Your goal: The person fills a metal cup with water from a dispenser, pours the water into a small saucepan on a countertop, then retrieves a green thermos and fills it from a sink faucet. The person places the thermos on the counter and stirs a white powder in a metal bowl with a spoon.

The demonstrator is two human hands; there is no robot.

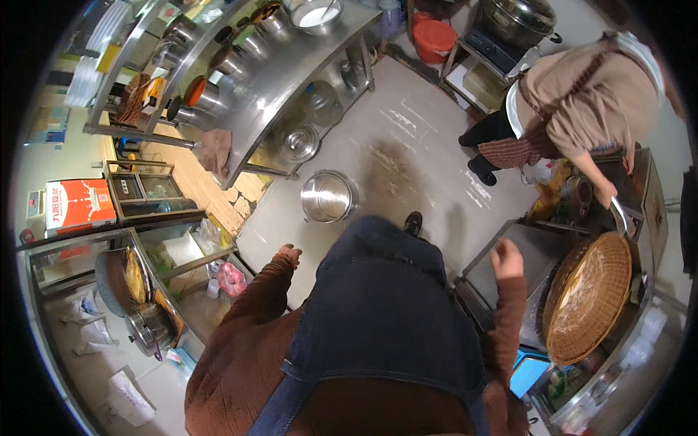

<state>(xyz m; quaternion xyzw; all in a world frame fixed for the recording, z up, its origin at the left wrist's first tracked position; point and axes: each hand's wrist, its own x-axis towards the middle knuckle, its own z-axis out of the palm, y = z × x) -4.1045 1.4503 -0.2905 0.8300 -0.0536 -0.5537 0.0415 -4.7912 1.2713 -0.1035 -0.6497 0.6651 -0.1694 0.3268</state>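
Note:
On the floor before me stands an uncovered stainless steel pot [326, 197]. My left hand [292, 255] hangs below it in the picture, apart from it, with nothing visible in the fingers. To the other side, my right hand [507, 259] is raised over or beside a flat dark metal surface [526, 243]; contact is not clear. Its fingers look partly curled, and no held thing shows. A round woven wicker tray [589, 313] dusted with white powder leans to the right of that hand.
A co-worker [583, 103] bends at the right, one hand on a metal tool [623, 215]. A steel worktable [272, 87] with several pots stands at upper left. A red bucket [436, 41] and a lidded pot [518, 22] are at the back. Shelving [188, 261] borders my left.

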